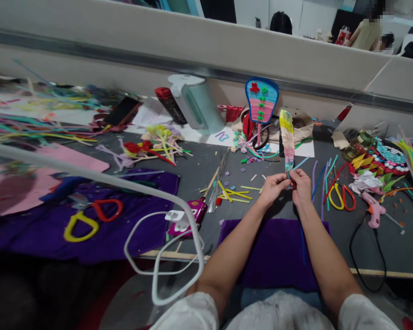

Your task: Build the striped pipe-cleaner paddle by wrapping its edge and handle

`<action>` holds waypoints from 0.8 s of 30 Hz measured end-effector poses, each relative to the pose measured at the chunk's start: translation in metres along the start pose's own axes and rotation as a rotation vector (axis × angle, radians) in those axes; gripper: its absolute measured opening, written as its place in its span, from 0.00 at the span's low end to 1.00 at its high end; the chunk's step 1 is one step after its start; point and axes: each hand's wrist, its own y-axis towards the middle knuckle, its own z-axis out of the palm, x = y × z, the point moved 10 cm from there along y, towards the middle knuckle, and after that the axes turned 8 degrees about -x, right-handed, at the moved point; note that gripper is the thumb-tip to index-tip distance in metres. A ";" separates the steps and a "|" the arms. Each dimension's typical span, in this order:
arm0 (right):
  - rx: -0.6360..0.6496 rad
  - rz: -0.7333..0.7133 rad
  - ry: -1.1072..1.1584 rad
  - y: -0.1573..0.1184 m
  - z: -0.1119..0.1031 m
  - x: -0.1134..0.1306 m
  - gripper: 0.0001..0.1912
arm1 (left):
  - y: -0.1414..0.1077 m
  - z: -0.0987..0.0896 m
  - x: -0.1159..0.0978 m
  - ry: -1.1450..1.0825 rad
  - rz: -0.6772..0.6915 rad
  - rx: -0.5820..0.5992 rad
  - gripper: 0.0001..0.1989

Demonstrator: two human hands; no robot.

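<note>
A long, rounded strip of pipe cleaners (287,137), banded yellow, pale pink and blue, stands upright over the table. At its lower end, my left hand (275,187) is closed with thumb and fingers pinching the blue part. Against the same end, my right hand (300,184) is closed too, its fingertips almost meeting the left ones. A light blue pipe cleaner (301,163) sticks out to the right just above the right fingers. Behind the strip, a fan-shaped pipe-cleaner piece (262,101) with a dark blue edge and small flowers leans near the wall.
Scissors (336,197), a pink glue gun (371,208) and loose pipe cleaners lie to the right. A kettle (201,107) stands at the back. On the left are more scissors (80,227) on purple cloth (124,240) and a white cable (189,215). Purple cloth (275,256) drapes over the front edge.
</note>
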 end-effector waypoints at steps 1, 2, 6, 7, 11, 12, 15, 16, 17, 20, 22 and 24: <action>-0.013 -0.019 0.001 0.001 -0.001 0.001 0.19 | -0.001 0.002 0.002 -0.020 -0.029 0.011 0.16; -0.030 -0.042 -0.002 0.002 -0.003 0.001 0.19 | -0.001 0.004 0.005 -0.041 -0.063 0.019 0.17; -0.094 -0.188 -0.060 0.005 -0.011 0.009 0.15 | -0.003 0.006 0.013 -0.110 -0.161 -0.008 0.20; -0.101 -0.231 -0.080 0.005 -0.011 0.012 0.14 | -0.003 0.005 0.014 -0.121 -0.166 -0.023 0.21; -0.078 -0.286 -0.103 0.001 -0.007 0.016 0.12 | -0.001 -0.001 0.010 -0.120 -0.129 -0.079 0.21; -0.069 -0.271 -0.087 0.000 -0.005 0.015 0.12 | -0.001 -0.002 0.008 -0.111 -0.109 -0.089 0.20; -0.074 -0.204 -0.031 -0.003 -0.004 0.012 0.13 | -0.001 -0.003 0.000 -0.086 -0.055 -0.096 0.18; -0.082 -0.178 -0.019 -0.004 -0.004 0.011 0.13 | -0.002 -0.002 -0.002 -0.081 -0.043 -0.096 0.18; -0.091 -0.154 -0.009 -0.005 -0.005 0.010 0.14 | -0.002 -0.002 -0.004 -0.076 -0.036 -0.094 0.18; -0.111 -0.101 0.006 -0.006 -0.006 0.007 0.16 | -0.003 0.000 -0.005 -0.067 -0.030 -0.091 0.17; -0.124 -0.073 0.009 -0.006 -0.007 0.005 0.16 | -0.004 0.000 -0.004 -0.070 -0.036 -0.091 0.17; -0.131 -0.046 0.015 -0.005 -0.007 0.003 0.16 | -0.004 0.000 -0.003 -0.083 -0.045 -0.092 0.18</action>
